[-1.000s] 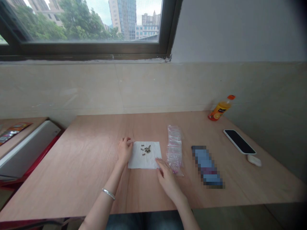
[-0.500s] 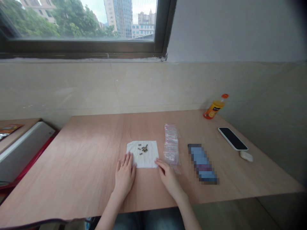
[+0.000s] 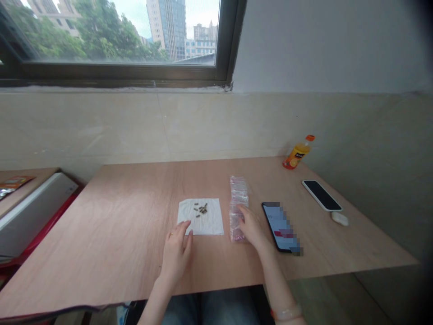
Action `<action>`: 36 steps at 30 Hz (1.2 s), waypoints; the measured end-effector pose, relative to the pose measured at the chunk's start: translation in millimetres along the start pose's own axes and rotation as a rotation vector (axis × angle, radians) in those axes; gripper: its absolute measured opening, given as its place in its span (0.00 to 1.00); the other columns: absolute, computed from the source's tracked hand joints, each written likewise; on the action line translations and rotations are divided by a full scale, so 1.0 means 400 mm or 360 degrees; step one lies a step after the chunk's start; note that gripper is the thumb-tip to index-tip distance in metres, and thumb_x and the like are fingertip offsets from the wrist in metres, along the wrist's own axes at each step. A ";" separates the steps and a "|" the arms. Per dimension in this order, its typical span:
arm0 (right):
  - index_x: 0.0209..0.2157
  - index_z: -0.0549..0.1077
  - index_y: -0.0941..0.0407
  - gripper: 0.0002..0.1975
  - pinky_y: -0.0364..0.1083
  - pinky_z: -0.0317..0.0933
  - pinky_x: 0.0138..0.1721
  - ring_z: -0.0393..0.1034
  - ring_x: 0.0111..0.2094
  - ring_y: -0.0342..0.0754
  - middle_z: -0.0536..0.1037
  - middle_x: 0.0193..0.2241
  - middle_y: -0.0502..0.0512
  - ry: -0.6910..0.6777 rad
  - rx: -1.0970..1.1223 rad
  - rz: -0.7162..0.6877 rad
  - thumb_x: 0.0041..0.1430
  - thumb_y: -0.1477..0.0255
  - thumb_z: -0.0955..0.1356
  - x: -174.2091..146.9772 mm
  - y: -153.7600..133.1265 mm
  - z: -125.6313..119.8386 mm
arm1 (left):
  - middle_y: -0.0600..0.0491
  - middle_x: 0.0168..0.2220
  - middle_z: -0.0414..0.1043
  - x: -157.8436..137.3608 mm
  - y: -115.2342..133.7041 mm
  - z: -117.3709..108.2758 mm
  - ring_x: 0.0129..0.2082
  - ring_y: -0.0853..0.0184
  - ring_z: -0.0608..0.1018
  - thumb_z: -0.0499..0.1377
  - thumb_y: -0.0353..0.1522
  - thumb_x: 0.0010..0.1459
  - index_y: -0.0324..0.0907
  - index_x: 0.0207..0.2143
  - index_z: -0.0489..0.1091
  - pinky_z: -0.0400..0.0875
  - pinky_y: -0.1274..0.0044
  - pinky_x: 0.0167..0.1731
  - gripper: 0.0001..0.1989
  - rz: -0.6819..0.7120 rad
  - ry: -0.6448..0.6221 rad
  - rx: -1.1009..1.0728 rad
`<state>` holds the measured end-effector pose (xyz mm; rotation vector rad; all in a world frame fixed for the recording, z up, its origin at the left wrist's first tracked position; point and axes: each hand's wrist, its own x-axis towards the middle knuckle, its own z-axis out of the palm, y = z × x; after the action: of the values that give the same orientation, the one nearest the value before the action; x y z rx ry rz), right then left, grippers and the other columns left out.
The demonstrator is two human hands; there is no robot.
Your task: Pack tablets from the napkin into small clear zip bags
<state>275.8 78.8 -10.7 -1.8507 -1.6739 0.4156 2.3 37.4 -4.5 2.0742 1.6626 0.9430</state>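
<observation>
A white paper tissue (image 3: 211, 225) lies flat on the table, with several small, dark brownish capsule-like pieces (image 3: 203, 209) scattered on it. My left hand (image 3: 176, 246) is at the tissue's lower left corner, thumb and fingers apart, holding nothing. To the right of the tissue is a row of overlapping clear plastic bags (image 3: 238, 189) with pinkish edges. Over the right side of these bags is my right hand (image 3: 251, 226), its fingers and thumb spread and touching or just above the plastic. Part of the bags is hidden under that hand.
A smartphone (image 3: 275, 221), partly pixelated, lies right of my right hand. Farther right are a white-edged phone (image 3: 322, 195) and a small white case (image 3: 339, 219). An orange juice bottle (image 3: 298, 154) stands near the wall. The wooden table (image 3: 128, 225) ends at my lap.
My right hand has left the tissue's right corner and moved right onto the plastic bags. My left hand's fingers have lifted and drawn in slightly at the tissue's left corner. The view has shifted a little.
</observation>
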 end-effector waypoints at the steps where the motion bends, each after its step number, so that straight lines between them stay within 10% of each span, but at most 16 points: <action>1: 0.45 0.74 0.60 0.21 0.54 0.59 0.54 0.69 0.50 0.55 0.75 0.48 0.64 0.0006 -0.0018 0.0016 0.51 0.84 0.60 -0.004 0.005 -0.001 | 0.45 0.49 0.75 -0.006 0.001 0.001 0.51 0.58 0.75 0.49 0.31 0.62 0.42 0.48 0.70 0.69 0.61 0.50 0.16 0.0004 -0.0015 -0.0008; 9: 0.36 0.74 0.59 0.11 0.46 0.63 0.29 0.70 0.25 0.49 0.73 0.22 0.52 -0.0033 0.0439 0.0329 0.49 0.72 0.66 -0.065 0.003 -0.059 | 0.46 0.43 0.77 -0.046 0.062 -0.010 0.46 0.58 0.77 0.50 0.32 0.59 0.42 0.40 0.73 0.68 0.64 0.46 0.13 -0.0185 -0.0217 -0.0352; 18: 0.36 0.79 0.60 0.21 0.50 0.67 0.41 0.75 0.36 0.53 0.81 0.33 0.60 -0.0488 0.1268 0.0496 0.46 0.58 0.72 -0.211 -0.156 -0.082 | 0.51 0.24 0.73 -0.047 0.254 -0.016 0.28 0.66 0.74 0.50 0.46 0.62 0.39 0.23 0.69 0.63 0.78 0.30 0.23 -0.0461 -0.0615 -0.1082; 22: 0.26 0.79 0.60 0.18 0.48 0.66 0.39 0.74 0.33 0.52 0.80 0.26 0.58 -0.0862 0.1348 0.0337 0.51 0.58 0.71 -0.244 -0.210 -0.083 | 0.53 0.22 0.70 -0.067 0.234 -0.003 0.27 0.67 0.72 0.50 0.47 0.61 0.39 0.22 0.67 0.61 0.78 0.28 0.24 -0.0505 -0.0667 -0.1137; 36: 0.27 0.62 0.56 0.15 0.37 0.55 0.13 0.62 0.16 0.40 0.65 0.15 0.44 -0.1122 0.1239 0.0559 0.54 0.59 0.67 -0.298 -0.244 0.003 | 0.57 0.23 0.64 -0.125 0.162 -0.004 0.27 0.68 0.69 0.53 0.44 0.58 0.41 0.24 0.63 0.62 0.78 0.31 0.17 -0.0687 -0.0650 -0.1392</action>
<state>180.0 -35.0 29.5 -1.4365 -1.2441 1.7465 43.8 -27.9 22.1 1.1594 1.1097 0.8121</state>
